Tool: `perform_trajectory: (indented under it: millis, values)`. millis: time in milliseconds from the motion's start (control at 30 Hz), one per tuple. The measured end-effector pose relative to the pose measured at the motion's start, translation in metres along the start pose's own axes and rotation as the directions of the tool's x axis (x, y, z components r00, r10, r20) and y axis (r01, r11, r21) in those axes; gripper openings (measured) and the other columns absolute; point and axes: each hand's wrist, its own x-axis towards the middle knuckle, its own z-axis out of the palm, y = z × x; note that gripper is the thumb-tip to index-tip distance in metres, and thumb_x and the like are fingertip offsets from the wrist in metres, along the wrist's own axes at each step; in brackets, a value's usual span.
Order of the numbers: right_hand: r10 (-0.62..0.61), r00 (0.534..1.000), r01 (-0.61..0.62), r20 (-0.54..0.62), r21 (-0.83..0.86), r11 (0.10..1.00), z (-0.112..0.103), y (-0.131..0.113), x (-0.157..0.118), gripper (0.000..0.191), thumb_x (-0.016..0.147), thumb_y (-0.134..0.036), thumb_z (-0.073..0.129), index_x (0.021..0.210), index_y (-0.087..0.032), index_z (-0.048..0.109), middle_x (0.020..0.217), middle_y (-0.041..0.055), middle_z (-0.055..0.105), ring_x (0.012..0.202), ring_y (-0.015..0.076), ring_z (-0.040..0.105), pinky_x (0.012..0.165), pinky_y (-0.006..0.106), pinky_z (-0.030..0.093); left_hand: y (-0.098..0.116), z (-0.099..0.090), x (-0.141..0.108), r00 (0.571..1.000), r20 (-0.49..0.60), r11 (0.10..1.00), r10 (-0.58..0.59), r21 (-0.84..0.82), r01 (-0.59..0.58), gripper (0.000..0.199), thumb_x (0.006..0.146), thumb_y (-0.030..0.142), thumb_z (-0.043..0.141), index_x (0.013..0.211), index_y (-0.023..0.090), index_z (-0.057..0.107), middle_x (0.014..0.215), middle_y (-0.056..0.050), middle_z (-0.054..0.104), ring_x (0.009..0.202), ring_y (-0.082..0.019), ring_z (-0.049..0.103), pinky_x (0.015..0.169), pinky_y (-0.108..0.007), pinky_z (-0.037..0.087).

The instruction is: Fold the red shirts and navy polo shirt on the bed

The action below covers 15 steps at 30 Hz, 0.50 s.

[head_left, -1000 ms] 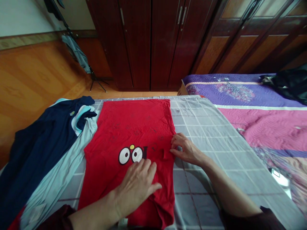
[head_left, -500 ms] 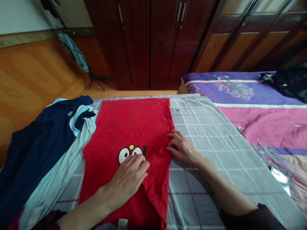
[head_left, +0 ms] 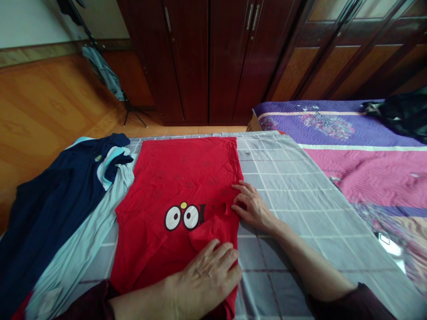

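Note:
A red T-shirt (head_left: 187, 164) lies folded in on its right side, with two cartoon eyes and a yellow dot printed near its middle. My left hand (head_left: 211, 273) rests palm down on its lower right part, fingers stretched over wrinkled cloth; the fingertips are partly out of sight. At the shirt's right edge, my right hand (head_left: 255, 206) has its bent fingers and thumb on the fabric, holding it at a small crease. Part of a dark printed letter shows beside the eyes.
Dark blue clothing (head_left: 56, 186) and a pale mint garment (head_left: 80, 240) lie on the left of the grey checked sheet (head_left: 276, 178). To the right is a purple and pink quilt (head_left: 360, 160) with a black bundle (head_left: 400, 115). A dark wooden wardrobe (head_left: 193, 66) stands behind.
My left hand has moved right and toward me, from the printed eyes to the lower right of the shirt, uncovering both eyes. My right hand stays at the edge.

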Motion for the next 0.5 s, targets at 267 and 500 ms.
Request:
perform_trajectory:
  millis: [267, 500]
  values:
    - [-0.004, 0.999, 0.005, 0.044, -0.031, 0.999, -0.001, -0.005, -0.001, 0.015, 0.073, -0.019, 0.063, 0.088, -0.019, 0.066, 0.128, 0.0113, 0.052, 0.128, 0.0314, 0.033, 0.102, 0.052, 0.033, -0.015, 0.018, 0.001, 0.983, 0.040, 0.980, -0.178, -0.080, 0.180, 0.081, 0.080, 0.063, 0.052, 0.143, 0.018, 0.028, 0.150, -0.019, 0.024, 0.139, -0.037, 0.012, 0.110, -0.052, 0.025]
    - [0.064, 0.998, -0.065, -0.028, -0.039, 0.997, 0.016, -0.010, 0.005, 0.005, 0.079, -0.020, 0.058, 0.076, -0.018, 0.061, 0.123, 0.0122, 0.056, 0.124, 0.0288, 0.039, 0.100, 0.050, 0.037, -0.014, 0.018, 0.000, 0.983, 0.052, 0.977, -0.177, -0.110, 0.182, 0.078, 0.083, 0.063, 0.047, 0.144, 0.019, 0.025, 0.151, -0.018, 0.021, 0.140, -0.033, 0.004, 0.113, -0.053, 0.016]
